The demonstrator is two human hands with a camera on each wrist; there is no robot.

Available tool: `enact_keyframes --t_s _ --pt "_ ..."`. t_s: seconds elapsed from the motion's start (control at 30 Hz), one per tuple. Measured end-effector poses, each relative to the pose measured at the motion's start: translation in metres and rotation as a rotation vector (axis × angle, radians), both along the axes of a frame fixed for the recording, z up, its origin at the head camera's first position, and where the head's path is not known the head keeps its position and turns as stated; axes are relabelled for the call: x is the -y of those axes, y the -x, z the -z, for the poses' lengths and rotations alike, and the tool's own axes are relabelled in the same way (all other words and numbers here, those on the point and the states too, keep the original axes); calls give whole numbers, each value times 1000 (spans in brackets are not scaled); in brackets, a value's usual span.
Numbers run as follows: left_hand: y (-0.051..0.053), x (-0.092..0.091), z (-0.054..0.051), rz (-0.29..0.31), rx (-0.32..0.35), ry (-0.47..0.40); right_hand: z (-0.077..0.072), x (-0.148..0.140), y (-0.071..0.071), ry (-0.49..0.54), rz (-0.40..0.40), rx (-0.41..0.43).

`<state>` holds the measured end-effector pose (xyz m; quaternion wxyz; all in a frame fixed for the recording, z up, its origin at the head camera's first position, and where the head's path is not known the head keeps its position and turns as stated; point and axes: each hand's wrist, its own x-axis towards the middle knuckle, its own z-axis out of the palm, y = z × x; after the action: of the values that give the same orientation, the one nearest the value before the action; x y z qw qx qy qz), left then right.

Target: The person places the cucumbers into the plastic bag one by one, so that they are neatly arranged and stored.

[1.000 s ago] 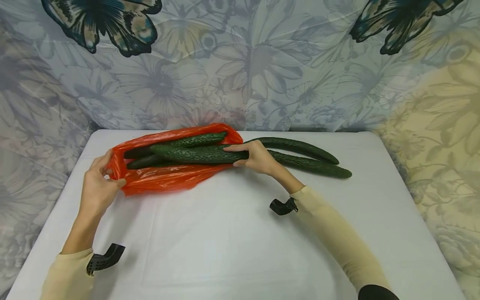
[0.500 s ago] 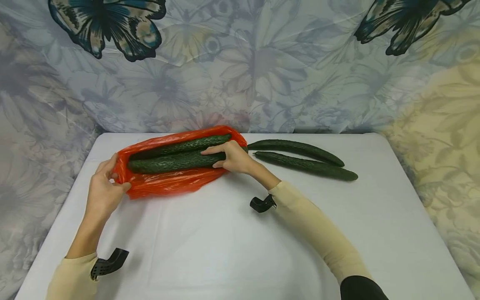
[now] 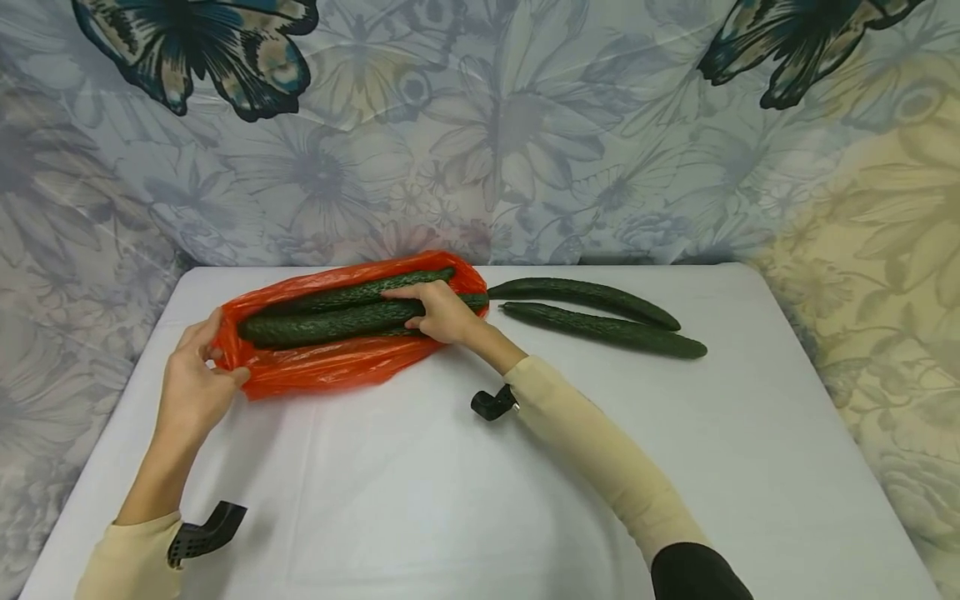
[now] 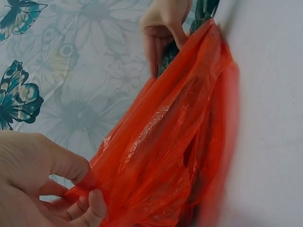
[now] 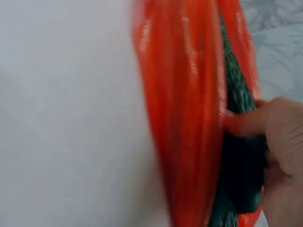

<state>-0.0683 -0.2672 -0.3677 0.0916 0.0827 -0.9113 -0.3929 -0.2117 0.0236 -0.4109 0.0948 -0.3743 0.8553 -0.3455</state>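
Note:
An orange-red plastic bag (image 3: 322,371) lies open along its upper side at the back left of the table, with several dark green cucumbers inside. At the bag's left end my left hand (image 3: 193,379) pinches the plastic, seen close in the left wrist view between thumb and fingers (image 4: 78,170). My right hand (image 3: 444,313) reaches into the opening and grips the right end of the front cucumber (image 3: 322,325). Behind it rests another cucumber (image 3: 345,296). In the right wrist view the thumb and fingers curl round the held cucumber (image 5: 244,175); part of its length is hidden.
Two more cucumbers lie on the white tablecloth (image 3: 420,483) right of the bag: a curved one (image 3: 585,293) at the back and a straighter one (image 3: 607,330) before it. A flower-and-butterfly cloth (image 3: 510,150) hangs behind and beside the table.
My right hand has moved left with the cucumber, which has slid deeper into the bag and now lies along it. My left hand keeps its hold on the bag's left end.

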Motion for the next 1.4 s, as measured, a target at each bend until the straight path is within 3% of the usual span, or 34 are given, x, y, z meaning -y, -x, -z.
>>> enact_keyframes --t_s 0.17,0.43,0.77,0.93,1.13,1.4 --pt "-1 0 1 -5 5 -22 -4 2 -5 -78 42 -66" --pt "0 1 3 -17 4 -25 -13 -10 -2 -106 89 -34" --pt "3 -1 -5 -40 3 -41 -24 -46 -3 9 148 -72" --pt "5 -2 -9 -39 1 -61 -29 -63 -8 -24 131 -89" --pt "8 -3 -10 -43 -16 -83 -33 -102 -14 -19 196 -122" --pt "8 -4 -15 -49 -37 -77 -29 -184 -24 -23 310 -109"
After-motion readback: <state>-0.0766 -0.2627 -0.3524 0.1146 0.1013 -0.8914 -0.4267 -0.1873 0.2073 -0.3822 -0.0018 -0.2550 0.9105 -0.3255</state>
